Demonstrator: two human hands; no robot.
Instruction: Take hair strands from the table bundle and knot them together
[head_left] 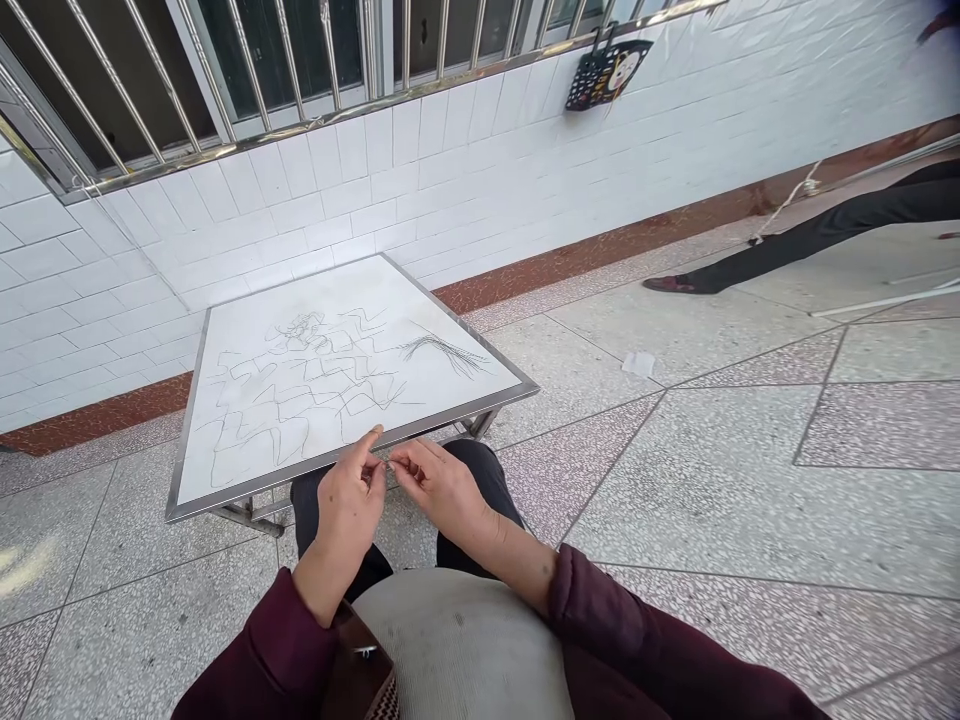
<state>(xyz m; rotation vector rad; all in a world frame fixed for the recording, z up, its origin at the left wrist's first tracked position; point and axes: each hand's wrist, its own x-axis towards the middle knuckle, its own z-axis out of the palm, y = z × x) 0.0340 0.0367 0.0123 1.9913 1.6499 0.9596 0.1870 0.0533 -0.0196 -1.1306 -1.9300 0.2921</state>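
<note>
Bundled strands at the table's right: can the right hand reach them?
Likely yes: only the table's rim and bare top lie between the right hand and the bundled strands.

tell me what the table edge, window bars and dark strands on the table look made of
Table edge: probably metal, dull grey with slight sheen. Window bars: likely polished steel, from bright highlights. Dark strands: perhaps fine wire, since many keep sharp bends; finish unclear.
</note>
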